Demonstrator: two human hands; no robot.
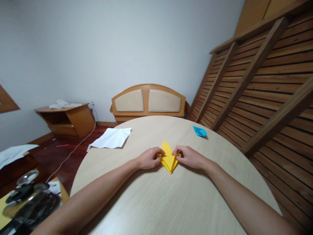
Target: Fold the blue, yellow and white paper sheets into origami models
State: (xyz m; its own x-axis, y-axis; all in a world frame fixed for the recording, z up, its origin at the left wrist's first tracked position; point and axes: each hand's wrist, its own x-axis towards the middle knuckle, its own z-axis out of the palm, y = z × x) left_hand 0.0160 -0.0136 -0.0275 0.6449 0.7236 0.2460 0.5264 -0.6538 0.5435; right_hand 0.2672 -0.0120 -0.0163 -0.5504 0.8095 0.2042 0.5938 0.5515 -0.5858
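A folded yellow paper [168, 156], shaped like a kite with points toward and away from me, lies on the round pale wooden table [156, 202]. My left hand [148, 158] pinches its left corner, fingers closed on the paper. My right hand [188, 157] pinches the right corner the same way. Both forearms rest on the tabletop.
A small blue folded paper piece [200, 131] sits far right on the table. A white pleated paper sheet [111, 138] hangs over the far left edge. A wooden headboard [148, 101], a slatted wooden frame [256, 85], a side cabinet [67, 120] and a glass kettle [29, 199] surround the table.
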